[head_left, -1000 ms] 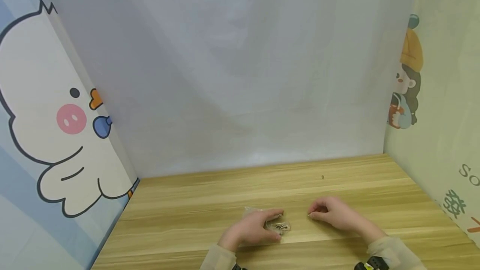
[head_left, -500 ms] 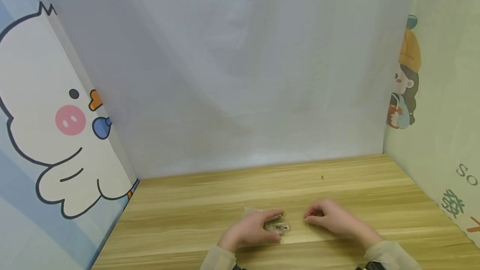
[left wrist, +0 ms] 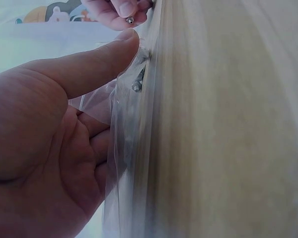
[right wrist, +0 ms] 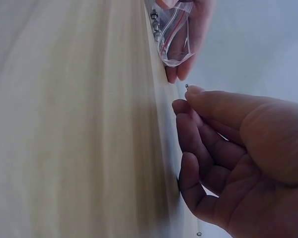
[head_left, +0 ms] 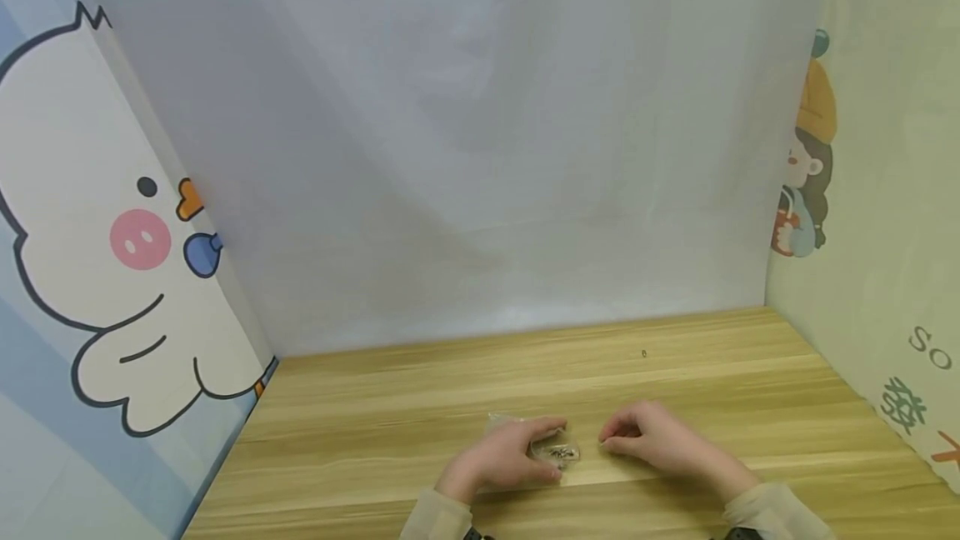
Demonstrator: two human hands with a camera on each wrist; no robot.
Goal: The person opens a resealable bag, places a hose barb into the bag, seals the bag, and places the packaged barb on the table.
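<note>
A clear zip bag (head_left: 555, 450) lies on the wooden table, its mouth spread towards the right. Small silvery metal parts (right wrist: 155, 22) sit inside it. My left hand (head_left: 506, 455) holds the bag, with the thumb along one edge and the fingers curled behind the plastic in the left wrist view. To the right of the mouth, a short gap away, my right hand (head_left: 652, 438) pinches a small metal piece (left wrist: 130, 20) between thumb and forefinger. Only the tip of that piece shows, so its full shape is hidden.
One small metal part (head_left: 643, 353) lies alone farther back on the wooden table (head_left: 360, 407). A pale cloth wall (head_left: 480, 148) rises behind the table. Printed panels stand at the left (head_left: 90, 190) and right (head_left: 885, 190).
My right hand has moved left, bringing the pinched metal piece closer to the bag's mouth. The left hand and the bag have stayed in place.
</note>
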